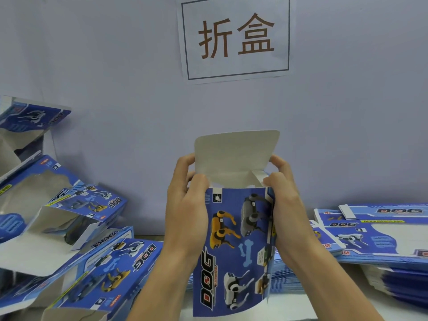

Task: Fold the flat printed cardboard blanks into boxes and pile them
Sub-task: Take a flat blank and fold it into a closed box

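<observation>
A blue printed box (234,249) with robot dogs and the word DOG stands upright in the middle, held up between both hands. Its white top flap (234,154) sticks up open, and a small side flap shows inside at the right. My left hand (185,205) grips the box's upper left edge, thumb near the top opening. On the upper right edge, my right hand (287,200) grips with its thumb at the side flap. A stack of flat blanks (379,235) lies at the right. Several folded boxes (81,228) are piled at the left.
A pale blue wall (115,66) stands close behind, with a paper sign (235,38) bearing two characters. The white table (289,304) shows under the box. More flat blanks (289,279) lie behind my right forearm.
</observation>
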`<state>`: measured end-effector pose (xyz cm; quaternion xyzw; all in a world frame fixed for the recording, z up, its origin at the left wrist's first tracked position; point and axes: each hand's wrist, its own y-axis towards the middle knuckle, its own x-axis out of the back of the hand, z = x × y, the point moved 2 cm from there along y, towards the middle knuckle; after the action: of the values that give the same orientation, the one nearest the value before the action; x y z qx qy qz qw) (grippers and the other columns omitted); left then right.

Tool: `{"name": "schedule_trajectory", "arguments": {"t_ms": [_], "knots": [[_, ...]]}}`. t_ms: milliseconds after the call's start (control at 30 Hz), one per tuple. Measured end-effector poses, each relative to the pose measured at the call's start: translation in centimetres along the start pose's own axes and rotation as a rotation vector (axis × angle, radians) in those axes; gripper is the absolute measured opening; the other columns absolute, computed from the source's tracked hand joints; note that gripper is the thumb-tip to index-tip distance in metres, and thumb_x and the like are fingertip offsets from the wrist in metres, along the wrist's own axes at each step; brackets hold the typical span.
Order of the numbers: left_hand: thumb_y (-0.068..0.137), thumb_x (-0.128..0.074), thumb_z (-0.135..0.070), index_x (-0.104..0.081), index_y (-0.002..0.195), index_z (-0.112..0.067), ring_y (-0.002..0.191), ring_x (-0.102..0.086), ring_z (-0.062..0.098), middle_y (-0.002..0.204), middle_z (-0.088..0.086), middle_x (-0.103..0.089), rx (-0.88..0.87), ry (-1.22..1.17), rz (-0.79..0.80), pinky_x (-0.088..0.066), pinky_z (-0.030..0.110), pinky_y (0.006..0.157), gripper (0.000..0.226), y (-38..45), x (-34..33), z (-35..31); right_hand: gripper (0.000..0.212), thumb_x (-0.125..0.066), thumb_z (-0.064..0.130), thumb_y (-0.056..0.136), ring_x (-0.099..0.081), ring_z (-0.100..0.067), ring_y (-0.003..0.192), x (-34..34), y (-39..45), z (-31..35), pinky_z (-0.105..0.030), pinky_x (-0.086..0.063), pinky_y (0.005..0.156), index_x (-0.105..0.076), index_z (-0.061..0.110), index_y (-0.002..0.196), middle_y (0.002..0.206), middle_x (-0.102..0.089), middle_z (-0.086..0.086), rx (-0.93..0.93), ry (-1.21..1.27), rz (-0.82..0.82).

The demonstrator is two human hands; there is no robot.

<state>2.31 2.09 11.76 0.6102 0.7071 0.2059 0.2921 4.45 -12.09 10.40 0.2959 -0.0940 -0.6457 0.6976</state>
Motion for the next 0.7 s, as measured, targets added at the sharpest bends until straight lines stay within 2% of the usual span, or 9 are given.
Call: {"name": "schedule_trajectory", "arguments": {"t_ms": [67,167,267,367,433,500,600,633,700], "knots": [[0.083,-0.048,-0.032,-0.063,0.097,-0.025,0.067,-0.061,0.04,0.089,0.031,-0.062,-0.032,-0.042,-0.006,-0.049,0.047,0.06,0.021,-0.1,0.0,0.0,0.034,-0.045,0.03,0.08,-0.053,-0.03,0.075,0.1,0.0,0.0,-0.042,-0.047,0.068,-0.063,0.043,0.106,0.078,-0.049,-0.01,0.042,0.057,0.039],[0.088,-0.043,-0.044,-0.067,0.083,-0.023,0.074,-0.069,0.03,0.086,0.011,-0.072,-0.035,-0.076,-0.059,-0.054,0.042,0.064,0.032,-0.3,0.2,0.5,0.025,-0.043,0.031,0.085,-0.067,-0.022,0.081,0.7,-0.3,-0.2,-0.032,-0.056,0.065,-0.062,0.023,0.099,0.09,-0.067,-0.005,0.095,0.173,0.061],[0.086,-0.04,-0.044,-0.064,0.073,-0.023,0.079,-0.074,0.02,0.088,-0.005,-0.074,-0.014,-0.069,-0.094,-0.058,0.03,0.058,0.034,-0.1,0.5,1.0,0.035,-0.037,0.036,0.084,-0.067,-0.026,0.087,1.1,-0.6,-0.2,-0.04,-0.053,0.073,-0.062,0.015,0.097,0.094,-0.07,-0.01,0.091,0.17,-0.003],[0.085,-0.044,-0.042,-0.062,0.084,-0.011,0.083,-0.074,0.023,0.093,0.004,-0.073,0.009,-0.05,-0.068,-0.056,0.027,0.054,0.036,0.0,0.6,1.1,0.033,-0.034,0.032,0.095,-0.065,-0.031,0.09,1.2,-0.7,-0.2,-0.04,-0.052,0.07,-0.061,0.013,0.099,0.097,-0.07,-0.014,0.053,0.17,-0.018],[0.087,-0.043,-0.041,-0.06,0.087,-0.01,0.073,-0.073,0.024,0.086,0.014,-0.071,0.01,-0.05,-0.064,-0.053,0.027,0.05,0.036,-0.1,0.5,1.0,0.035,-0.034,0.032,0.098,-0.065,-0.033,0.095,1.2,-0.9,-0.2,-0.043,-0.054,0.074,-0.062,0.013,0.109,0.103,-0.07,-0.013,0.068,0.155,-0.02],[0.09,-0.04,-0.039,-0.058,0.086,-0.017,0.066,-0.068,0.027,0.08,0.018,-0.066,-0.015,-0.055,-0.061,-0.051,0.03,0.051,0.029,-0.1,0.3,0.7,0.039,-0.042,0.033,0.092,-0.066,-0.032,0.097,1.0,-0.8,0.0,-0.044,-0.055,0.081,-0.057,0.021,0.126,0.106,-0.07,-0.014,0.077,0.187,0.055],[0.092,-0.042,-0.033,-0.057,0.1,-0.032,0.066,-0.066,0.031,0.08,0.025,-0.064,0.023,-0.107,-0.07,-0.051,0.037,0.054,0.016,-0.2,0.4,0.7,0.053,-0.046,0.009,0.096,-0.072,-0.019,0.095,1.5,-0.5,0.1,-0.033,-0.059,0.077,-0.041,0.036,0.141,0.106,-0.074,0.003,0.102,0.056,0.181],[0.095,-0.043,-0.032,-0.056,0.102,-0.036,0.065,-0.068,0.028,0.077,0.022,-0.065,0.037,-0.126,-0.077,-0.052,0.035,0.054,0.015,-0.2,0.4,0.8,0.061,-0.053,0.01,0.093,-0.071,-0.022,0.102,1.8,-0.3,0.1,-0.038,-0.059,0.083,-0.038,0.043,0.142,0.115,-0.072,0.001,0.105,-0.005,0.185],[0.102,-0.04,-0.031,-0.055,0.108,-0.037,0.064,-0.071,0.019,0.072,0.007,-0.071,0.048,-0.16,-0.059,-0.055,0.027,0.052,0.017,-0.3,0.5,1.1,0.071,-0.072,0.028,0.08,-0.068,-0.031,0.109,2.2,-0.2,0.3,-0.05,-0.054,0.093,-0.039,0.055,0.138,0.128,-0.065,-0.008,0.12,-0.078,0.144]]}}
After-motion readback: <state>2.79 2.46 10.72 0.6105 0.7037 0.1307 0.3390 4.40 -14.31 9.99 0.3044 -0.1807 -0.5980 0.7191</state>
